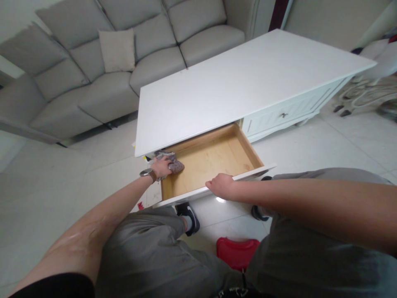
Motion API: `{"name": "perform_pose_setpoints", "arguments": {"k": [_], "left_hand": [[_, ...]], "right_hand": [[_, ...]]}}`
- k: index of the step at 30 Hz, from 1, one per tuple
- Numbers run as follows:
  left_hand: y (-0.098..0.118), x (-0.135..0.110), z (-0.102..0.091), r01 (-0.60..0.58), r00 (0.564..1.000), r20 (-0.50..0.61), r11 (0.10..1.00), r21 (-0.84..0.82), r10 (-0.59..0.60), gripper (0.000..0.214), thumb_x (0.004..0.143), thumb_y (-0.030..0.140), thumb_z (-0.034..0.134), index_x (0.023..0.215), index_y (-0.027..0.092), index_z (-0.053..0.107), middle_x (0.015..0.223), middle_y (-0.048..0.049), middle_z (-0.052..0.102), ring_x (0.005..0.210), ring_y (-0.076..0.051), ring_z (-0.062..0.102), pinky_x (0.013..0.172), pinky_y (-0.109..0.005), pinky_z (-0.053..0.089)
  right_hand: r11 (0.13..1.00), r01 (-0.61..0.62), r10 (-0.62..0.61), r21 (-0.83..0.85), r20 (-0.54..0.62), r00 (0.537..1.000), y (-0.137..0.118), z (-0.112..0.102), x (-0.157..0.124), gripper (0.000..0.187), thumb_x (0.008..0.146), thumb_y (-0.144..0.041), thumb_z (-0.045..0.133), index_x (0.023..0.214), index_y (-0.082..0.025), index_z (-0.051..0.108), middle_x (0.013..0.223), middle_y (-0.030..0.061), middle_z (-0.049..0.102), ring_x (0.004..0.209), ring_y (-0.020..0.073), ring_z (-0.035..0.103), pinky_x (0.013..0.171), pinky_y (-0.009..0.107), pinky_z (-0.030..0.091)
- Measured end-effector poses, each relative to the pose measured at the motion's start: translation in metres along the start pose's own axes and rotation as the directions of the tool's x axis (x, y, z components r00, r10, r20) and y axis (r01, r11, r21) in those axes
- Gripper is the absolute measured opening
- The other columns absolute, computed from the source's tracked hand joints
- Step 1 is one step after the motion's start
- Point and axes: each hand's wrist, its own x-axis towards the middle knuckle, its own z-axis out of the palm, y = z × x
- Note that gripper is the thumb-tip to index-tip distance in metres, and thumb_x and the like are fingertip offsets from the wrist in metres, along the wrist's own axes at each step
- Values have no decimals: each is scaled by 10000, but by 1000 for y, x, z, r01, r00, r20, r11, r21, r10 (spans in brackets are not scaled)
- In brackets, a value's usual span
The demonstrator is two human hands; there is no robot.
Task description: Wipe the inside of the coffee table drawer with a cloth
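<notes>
A wooden drawer (214, 159) with a white front is pulled out of the white coffee table (235, 78). At its left side wall my left hand (161, 166), with a watch (148, 174) on the wrist, grips a brownish-grey patterned cloth (176, 166). Part of the cloth hangs over into the drawer and part bunches up behind the fingers. My right hand (221, 186) is closed over the top edge of the drawer front, near its middle. The fingertips on the inner side are partly hidden.
A grey sofa (158, 62) with a beige cushion (117, 49) stands behind the table. A second, closed drawer (281, 118) is to the right. Below, a red plastic stool (237, 252) sits between my legs on the tiled floor (93, 182). Ornate furniture (369, 93) stands far right.
</notes>
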Motion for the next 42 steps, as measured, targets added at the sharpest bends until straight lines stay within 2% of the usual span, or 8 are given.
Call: {"name": "perform_pose_setpoints", "arguments": {"k": [15,30,42], "left_hand": [[0,0,0,-20,1000,-21,1000,19,20,621,771,437,590,1360,246,643,1528,-140,495,1385,-389,436,1146,-591,253],[0,-1,-1,-16,1000,-19,1000,22,16,623,782,457,572,1358,233,647,1512,-144,505,1312,-377,500,1137,-611,285],[1,-1,-2,-16,1000,-19,1000,15,17,622,775,452,587,1360,245,642,1542,-140,482,1364,-370,451,1154,-589,259]], "right_hand": [[1000,9,-9,2,-3,1000,1,0,0,452,945,-39,428,1377,-125,531,1235,225,699,1121,374,691,811,597,601],[1000,16,-16,-19,-2,1000,1,0,0,430,957,-59,412,1364,-127,533,1228,221,702,1112,349,699,830,568,605],[1000,16,-16,12,-18,1000,1,1,1,436,940,-46,424,1353,-117,545,1206,238,707,1097,374,703,796,615,601]]}}
